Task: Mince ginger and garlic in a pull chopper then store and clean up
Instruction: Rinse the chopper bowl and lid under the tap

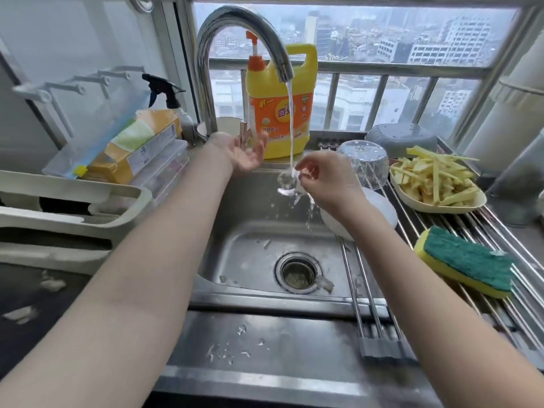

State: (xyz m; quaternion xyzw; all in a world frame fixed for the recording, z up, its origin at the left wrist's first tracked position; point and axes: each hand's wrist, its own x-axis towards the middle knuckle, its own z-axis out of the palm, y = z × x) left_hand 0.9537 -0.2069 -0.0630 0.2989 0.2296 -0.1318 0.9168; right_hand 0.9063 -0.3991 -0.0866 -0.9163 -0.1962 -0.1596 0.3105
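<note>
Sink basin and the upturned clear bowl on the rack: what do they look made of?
Sink basin: probably stainless steel, brushed grey with soft reflections. Upturned clear bowl: see-through and glossy, wet with droplets; plastic or glass, the look leaves it open.

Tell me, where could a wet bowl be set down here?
The sink floor around the drain is bare, as is the steel ledge in front. The rack is crowded: sponge, plate of strips, upturned bowls.
</note>
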